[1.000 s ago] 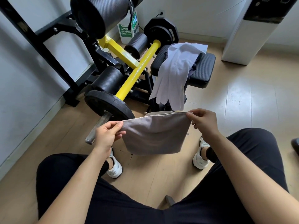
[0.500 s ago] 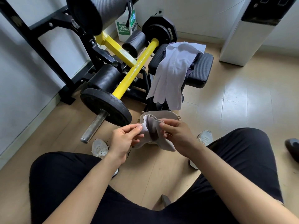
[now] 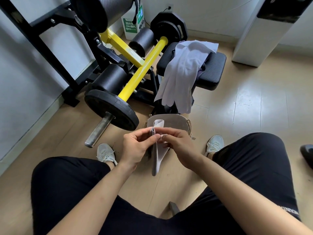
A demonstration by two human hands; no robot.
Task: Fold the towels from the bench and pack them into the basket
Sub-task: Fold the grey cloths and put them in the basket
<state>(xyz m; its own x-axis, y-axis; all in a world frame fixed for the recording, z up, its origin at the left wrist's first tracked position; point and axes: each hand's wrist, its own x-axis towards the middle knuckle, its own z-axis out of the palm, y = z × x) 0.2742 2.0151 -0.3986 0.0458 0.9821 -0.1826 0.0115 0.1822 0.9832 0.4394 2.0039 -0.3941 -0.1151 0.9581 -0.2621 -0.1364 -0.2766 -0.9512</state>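
A grey towel (image 3: pixel 157 156) hangs folded into a narrow strip between my knees. My left hand (image 3: pixel 138 148) pinches its top edge, and my right hand (image 3: pixel 179 146) pinches the same edge from the other side, fingertips meeting. Just beyond my hands sits a beige fabric basket (image 3: pixel 172 120) with rope handles on the floor. A white towel (image 3: pixel 183 73) drapes over the black bench pad (image 3: pixel 213 68), with a dark cloth partly hidden under it.
A yellow bar with black weight plates (image 3: pixel 111 107) and its steel end stick out at the left. Black foam rollers and the machine frame stand behind. A white appliance (image 3: pixel 264 31) stands at the back right. A dark shoe (image 3: pixel 307 154) shows at the right edge.
One second ago I held the grey towel spread wide between both hands. My hands have come together, and the towel now hangs doubled as a narrow strip.
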